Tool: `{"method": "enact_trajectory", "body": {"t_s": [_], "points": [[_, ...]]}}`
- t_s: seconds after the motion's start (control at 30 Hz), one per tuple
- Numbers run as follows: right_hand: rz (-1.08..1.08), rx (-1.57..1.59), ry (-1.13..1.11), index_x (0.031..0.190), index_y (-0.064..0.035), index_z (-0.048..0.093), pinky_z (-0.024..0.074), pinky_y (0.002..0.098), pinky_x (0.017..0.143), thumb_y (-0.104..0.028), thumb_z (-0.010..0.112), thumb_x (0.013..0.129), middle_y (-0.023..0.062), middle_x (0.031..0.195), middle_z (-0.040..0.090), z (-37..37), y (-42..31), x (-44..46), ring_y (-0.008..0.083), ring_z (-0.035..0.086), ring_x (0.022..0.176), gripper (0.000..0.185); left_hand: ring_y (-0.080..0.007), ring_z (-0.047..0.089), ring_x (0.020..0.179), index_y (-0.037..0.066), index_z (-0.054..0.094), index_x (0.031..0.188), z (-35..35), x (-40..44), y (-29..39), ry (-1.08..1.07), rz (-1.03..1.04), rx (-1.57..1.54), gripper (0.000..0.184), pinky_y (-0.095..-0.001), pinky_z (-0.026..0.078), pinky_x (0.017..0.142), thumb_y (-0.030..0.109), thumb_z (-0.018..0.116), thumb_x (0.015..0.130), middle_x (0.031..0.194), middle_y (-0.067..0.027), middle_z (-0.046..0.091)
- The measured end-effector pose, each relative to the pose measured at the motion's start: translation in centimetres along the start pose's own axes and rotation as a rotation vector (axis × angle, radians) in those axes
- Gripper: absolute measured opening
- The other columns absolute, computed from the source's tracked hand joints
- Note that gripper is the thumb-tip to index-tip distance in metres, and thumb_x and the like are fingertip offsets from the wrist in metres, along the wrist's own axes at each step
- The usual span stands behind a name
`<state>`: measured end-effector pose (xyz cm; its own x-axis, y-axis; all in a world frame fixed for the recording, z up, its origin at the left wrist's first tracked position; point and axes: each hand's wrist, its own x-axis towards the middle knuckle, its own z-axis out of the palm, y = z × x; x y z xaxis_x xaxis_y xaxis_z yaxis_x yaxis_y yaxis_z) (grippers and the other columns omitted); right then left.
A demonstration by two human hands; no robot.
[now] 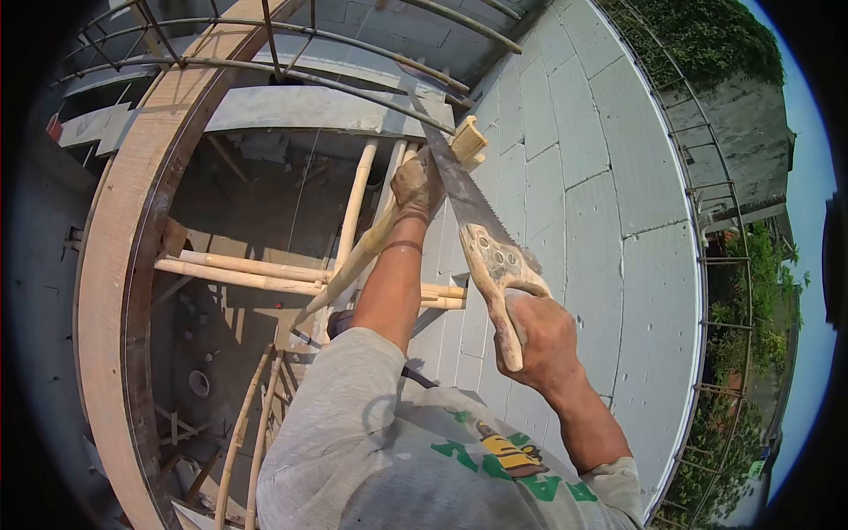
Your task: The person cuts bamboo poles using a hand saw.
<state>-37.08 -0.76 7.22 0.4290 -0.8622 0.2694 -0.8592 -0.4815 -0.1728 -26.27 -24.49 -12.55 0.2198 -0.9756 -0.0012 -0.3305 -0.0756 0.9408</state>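
My right hand (541, 340) is closed around the worn wooden handle of a hand saw (470, 196). The toothed blade points up and away, crossing a bamboo pole (364, 256) close to its far end. Just left of the blade, my left hand (412, 187) is wrapped round that pole, with part of the fingers hidden. The cut end of the bamboo (469, 134) shows on the other side of the blade. Whether the teeth have entered the bamboo, I cannot tell.
A pale block wall (583, 221) rises on the right, with rebar (729, 256) beyond it. To the left runs a long timber beam (146, 212); rebar (327, 79) crosses above. Horizontal bamboo poles (238, 272) span a deep drop to the floor, where a bucket (199, 382) lies.
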Motion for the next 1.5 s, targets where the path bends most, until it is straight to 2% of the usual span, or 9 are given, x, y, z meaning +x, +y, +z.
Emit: {"method": "enact_trajectory", "body": {"t_s": [0.27,0.37,0.6,0.77,0.8,0.93,1.13,1.27,1.5], "points": [[0.047,0.019,-0.035,0.078,-0.0055,0.054,0.0515,0.0415,0.058,-0.004,0.067,0.071,0.0132,0.067,0.056,-1.2,-1.9,0.9,0.035,0.06,0.059,0.015,-0.0413,0.066,0.1,0.017,0.072,0.108,-0.8,0.4,1.3,-0.066,-0.018,0.075,0.049,-0.0475,0.051,0.088,0.052,0.04,0.098,0.099,-0.0191,0.071],[0.005,-0.012,-0.067,0.078,-0.0051,0.053,0.0512,0.0416,0.057,-0.003,0.067,0.072,0.0131,0.067,0.056,-1.9,-0.5,-1.2,0.0352,0.059,0.058,0.015,-0.0412,0.067,0.101,0.014,0.071,0.116,-1.0,-0.1,1.6,-0.111,-0.033,0.009,0.06,-0.0487,0.051,0.086,0.061,0.04,0.096,0.1,-0.0198,0.072],[0.014,-0.016,-0.072,0.078,-0.005,0.052,0.0488,0.0416,0.055,-0.002,0.067,0.07,0.0113,0.064,0.052,-2.6,-1.9,-0.9,0.0345,0.057,0.056,0.017,-0.0434,0.066,0.097,0.011,0.075,0.102,-1.0,0.2,2.3,0.054,0.011,-0.058,0.08,-0.0507,0.048,0.086,0.07,0.021,0.097,0.096,-0.0217,0.071],[-0.007,0.003,-0.027,0.079,-0.0053,0.051,0.0482,0.0407,0.053,-0.002,0.067,0.07,0.0105,0.064,0.05,-4.1,-2.9,-1.0,0.033,0.056,0.055,0.018,-0.0433,0.065,0.1,0.005,0.075,0.103,-1.3,-0.7,2.4,-0.059,-0.046,-0.125,0.094,-0.0492,0.047,0.091,0.074,0.011,0.096,0.097,-0.023,0.071],[-0.016,-0.012,-0.01,0.078,-0.0057,0.051,0.0482,0.0404,0.053,-0.002,0.067,0.07,0.0106,0.063,0.05,-4.0,-2.9,-1.5,0.0326,0.056,0.055,0.018,-0.0407,0.068,0.089,0.009,0.076,0.093,-0.7,-0.4,2.1,0.056,-0.039,-0.108,0.09,-0.0478,0.049,0.082,0.077,0.017,0.094,0.085,-0.0195,0.072],[-0.053,-0.03,-0.012,0.076,-0.0067,0.051,0.0488,0.0405,0.054,-0.004,0.066,0.074,0.011,0.063,0.051,-1.6,-1.5,-0.3,0.0329,0.057,0.057,0.016,-0.0385,0.067,0.08,0.007,0.071,0.084,-2.5,-1.5,2.9,-0.044,0.016,-0.245,0.091,-0.0476,0.046,0.075,0.078,0.014,0.094,0.072,-0.015,0.069],[-0.077,-0.02,0.053,0.079,-0.0064,0.05,0.0496,0.0433,0.055,-0.007,0.066,0.078,0.0136,0.066,0.054,2.6,1.2,6.1,0.0355,0.059,0.06,0.016,-0.0419,0.067,0.087,0.012,0.071,0.1,-0.8,-0.9,0.5,0.073,0.222,-0.244,0.062,-0.0487,0.051,0.076,0.06,0.031,0.098,0.087,-0.0182,0.071],[-0.076,-0.049,0.002,0.08,-0.0064,0.05,0.05,0.044,0.056,-0.01,0.066,0.081,0.0147,0.068,0.056,3.0,1.9,7.5,0.0369,0.06,0.062,0.016,-0.0441,0.065,0.09,0.015,0.069,0.106,-0.1,-0.6,-0.5,0.065,0.257,-0.133,0.043,-0.0506,0.052,0.077,0.047,0.043,0.093,0.093,-0.0179,0.07],[-0.06,-0.014,-0.018,0.082,-0.0071,0.052,0.0509,0.0432,0.057,-0.009,0.067,0.08,0.0135,0.067,0.058,1.8,1.4,4.6,0.0353,0.061,0.062,0.015,-0.0427,0.066,0.09,0.014,0.068,0.103,-0.2,-0.1,-0.1,0.003,0.179,0.006,0.038,-0.0512,0.052,0.078,0.045,0.052,0.09,0.092,-0.0185,0.07]]}}
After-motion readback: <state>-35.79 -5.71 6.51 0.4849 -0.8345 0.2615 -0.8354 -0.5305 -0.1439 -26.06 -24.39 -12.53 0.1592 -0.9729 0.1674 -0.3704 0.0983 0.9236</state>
